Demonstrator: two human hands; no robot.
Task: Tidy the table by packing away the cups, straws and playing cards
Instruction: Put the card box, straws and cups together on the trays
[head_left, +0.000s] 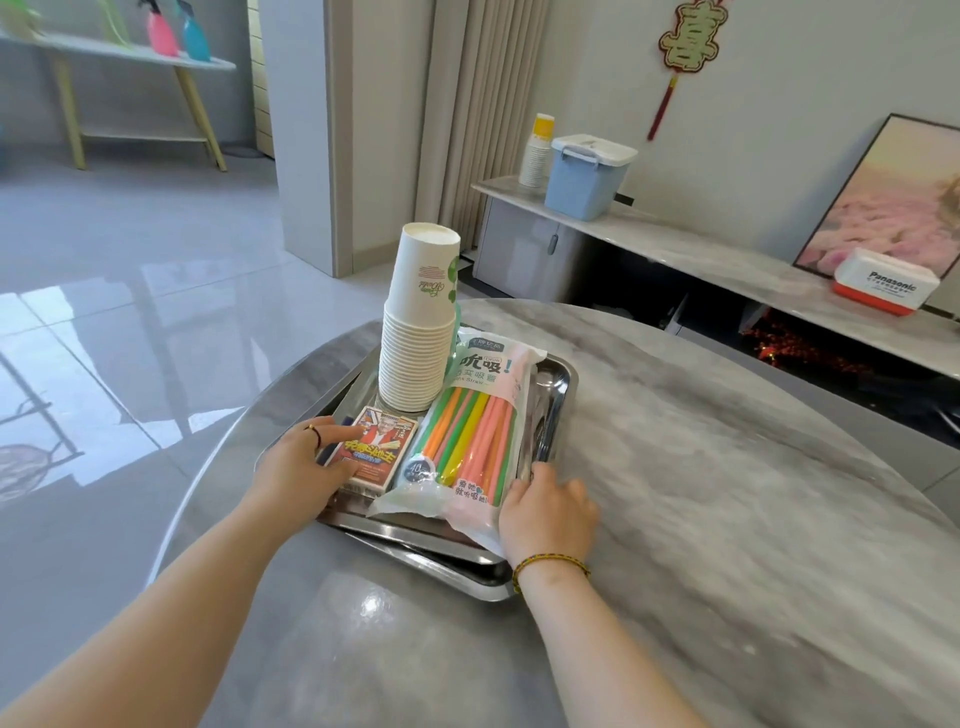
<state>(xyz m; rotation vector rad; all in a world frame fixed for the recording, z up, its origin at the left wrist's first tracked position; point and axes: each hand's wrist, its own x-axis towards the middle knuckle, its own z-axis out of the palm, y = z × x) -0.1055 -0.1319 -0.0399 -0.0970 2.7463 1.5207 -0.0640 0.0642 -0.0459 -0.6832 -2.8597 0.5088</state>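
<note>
A steel tray (558, 389) lies on the grey marble table (727, 493). In the tray stand a tall stack of white paper cups (418, 332), a red and orange box of playing cards (375, 448) and a plastic bag of coloured straws (467, 431). My left hand (301, 467) rests on the left side of the card box, thumb on its top and fingers along its edge. Resting on the near right corner of the straw bag, by the tray's right rim, is my right hand (548, 512), fingers spread.
The table's rounded edge runs just left of the tray, with tiled floor beyond. Behind the table, a low sideboard (701, 249) carries a blue lidded bin (587, 176), another cup stack (537, 150) and a white and red box (883, 280).
</note>
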